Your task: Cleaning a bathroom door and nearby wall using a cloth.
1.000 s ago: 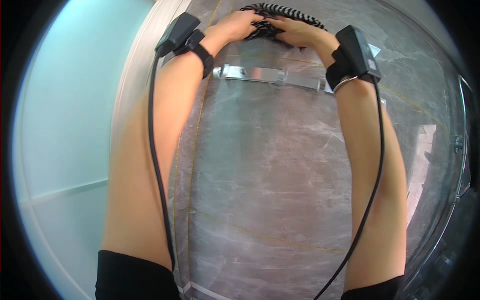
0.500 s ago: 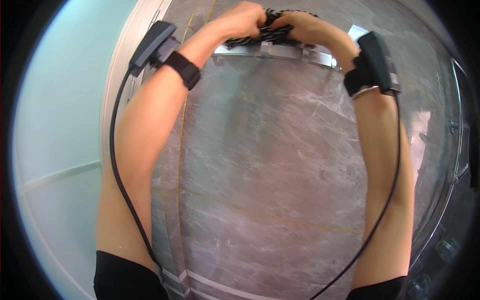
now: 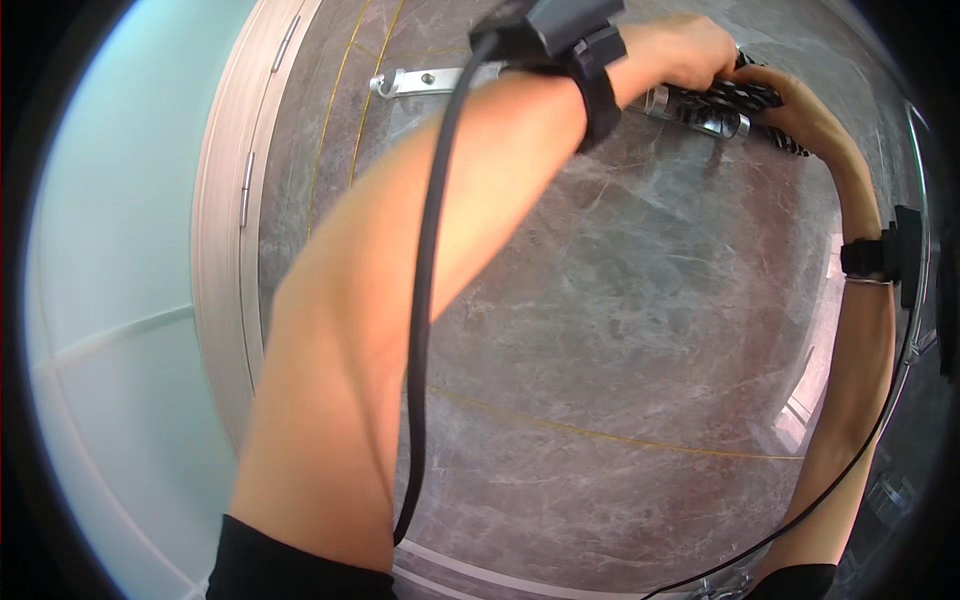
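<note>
My two arms reach up high. My left hand (image 3: 680,50) has its grip closed on one black bumpy thing (image 3: 740,98). My right hand (image 3: 800,110) has its grip closed on it too. It sits on one shiny metal bar (image 3: 430,78) on the grey stone wall (image 3: 620,330).

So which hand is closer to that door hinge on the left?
Left. The left hand grips the dark patterned thing on the metal rail, nearer the hinge; the right hand holds it farther off.
</note>
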A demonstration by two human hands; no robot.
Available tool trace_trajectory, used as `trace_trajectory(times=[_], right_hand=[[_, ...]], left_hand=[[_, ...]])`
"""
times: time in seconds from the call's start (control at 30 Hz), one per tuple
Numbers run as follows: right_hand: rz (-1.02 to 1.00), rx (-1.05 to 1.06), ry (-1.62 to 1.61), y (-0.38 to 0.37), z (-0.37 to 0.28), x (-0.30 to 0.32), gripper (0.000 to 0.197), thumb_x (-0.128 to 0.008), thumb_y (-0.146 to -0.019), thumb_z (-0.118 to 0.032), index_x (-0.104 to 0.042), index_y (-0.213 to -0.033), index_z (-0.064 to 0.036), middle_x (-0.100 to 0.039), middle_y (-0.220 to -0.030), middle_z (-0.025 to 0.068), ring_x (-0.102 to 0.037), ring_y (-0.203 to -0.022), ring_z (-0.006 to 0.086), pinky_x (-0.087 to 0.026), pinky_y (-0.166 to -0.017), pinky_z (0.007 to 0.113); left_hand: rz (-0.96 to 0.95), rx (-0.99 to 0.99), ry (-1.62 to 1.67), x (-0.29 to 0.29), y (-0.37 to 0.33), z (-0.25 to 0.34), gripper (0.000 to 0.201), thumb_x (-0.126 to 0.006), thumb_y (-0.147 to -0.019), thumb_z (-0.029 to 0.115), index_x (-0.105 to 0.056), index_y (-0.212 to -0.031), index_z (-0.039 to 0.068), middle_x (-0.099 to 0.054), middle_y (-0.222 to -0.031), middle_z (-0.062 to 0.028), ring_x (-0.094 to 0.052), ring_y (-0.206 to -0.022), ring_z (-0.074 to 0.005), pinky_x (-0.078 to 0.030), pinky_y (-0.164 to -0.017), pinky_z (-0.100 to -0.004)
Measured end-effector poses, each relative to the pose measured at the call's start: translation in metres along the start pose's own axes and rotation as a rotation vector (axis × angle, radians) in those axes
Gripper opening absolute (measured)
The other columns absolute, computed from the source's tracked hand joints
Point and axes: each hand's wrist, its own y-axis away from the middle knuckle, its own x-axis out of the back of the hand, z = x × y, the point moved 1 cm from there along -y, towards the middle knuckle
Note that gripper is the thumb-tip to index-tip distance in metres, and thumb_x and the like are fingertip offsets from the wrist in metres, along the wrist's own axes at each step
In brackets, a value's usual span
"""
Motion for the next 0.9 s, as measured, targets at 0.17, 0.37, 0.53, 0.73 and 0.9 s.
trace_trajectory(times=[0.17,0.37,0.53,0.73,0.9], right_hand=[[0.022,0.052,0.112,-0.064,-0.032,-0.028,0.045,-0.059,-0.077,0.000,-0.060,-0.122,-0.0004,-0.067,-0.110,0.0107,-0.062,-0.101,0.0207,-0.046,-0.091,0.032],[-0.137,0.069,0.280,-0.160,-0.137,-0.085,0.034,-0.058,-0.078,-0.013,-0.066,-0.109,-0.0010,-0.065,-0.103,0.0249,-0.063,-0.097,0.0395,-0.048,-0.082,0.046],[0.078,0.139,0.145,-0.219,-0.164,-0.135,0.028,-0.054,-0.078,-0.012,-0.068,-0.099,-0.0003,-0.066,-0.097,0.0247,-0.062,-0.096,0.0401,-0.048,-0.080,0.046],[0.203,0.154,-0.053,-0.221,-0.194,-0.154,0.035,-0.052,-0.081,-0.014,-0.062,-0.113,-0.0024,-0.064,-0.107,0.0249,-0.060,-0.101,0.0406,-0.047,-0.084,0.046],[-0.023,0.135,0.126,-0.187,-0.165,-0.108,0.035,-0.050,-0.082,-0.010,-0.060,-0.115,-0.0018,-0.065,-0.106,0.0238,-0.061,-0.101,0.0399,-0.047,-0.083,0.046]], left_hand=[[-0.050,-0.083,-0.207,0.043,0.033,-0.073,0.022,-0.060,-0.063,-0.002,-0.069,-0.083,0.000,-0.065,-0.081,-0.0247,-0.066,-0.077,-0.0356,-0.050,-0.067,-0.0418],[-0.186,0.204,-0.298,0.106,0.136,-0.128,0.019,-0.064,-0.069,0.005,-0.067,-0.085,-0.003,-0.065,-0.078,-0.0233,-0.066,-0.075,-0.0337,-0.050,-0.066,-0.0406],[-0.084,0.228,-0.408,0.122,0.166,-0.181,0.020,-0.056,-0.075,0.003,-0.066,-0.091,-0.001,-0.066,-0.086,-0.0247,-0.066,-0.081,-0.0365,-0.049,-0.069,-0.0423],[0.056,0.256,-0.282,0.134,0.195,-0.199,0.029,-0.050,-0.075,-0.002,-0.065,-0.101,0.000,-0.066,-0.094,-0.0255,-0.064,-0.089,-0.0374,-0.049,-0.076,-0.0403],[0.022,0.319,-0.254,0.112,0.161,-0.157,0.022,-0.055,-0.071,-0.001,-0.066,-0.090,-0.001,-0.066,-0.085,-0.0247,-0.066,-0.078,-0.0359,-0.049,-0.069,-0.0424]])
